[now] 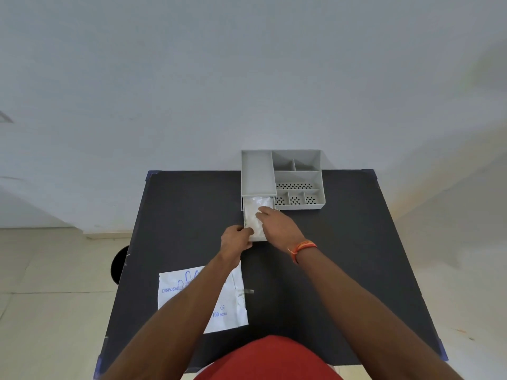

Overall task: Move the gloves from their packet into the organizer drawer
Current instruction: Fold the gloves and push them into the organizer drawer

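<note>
A plain pale wall [192,78] and a beige tiled floor [41,283] are seen around a black table [343,256]. At its far edge a grey organizer [297,178] is set, its drawer [259,238] pulled out towards the near side. The flat white packet [233,305] lies near left. The clear gloves [253,212] are bunched in the drawer. The right hand [279,226] is pressed on them, fingers together; the left hand [236,239] is closed on the drawer's near-left corner.

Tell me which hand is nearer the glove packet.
Left. The left hand grips the drawer front just beyond the packet; the right hand is farther, over the gloves.
</note>
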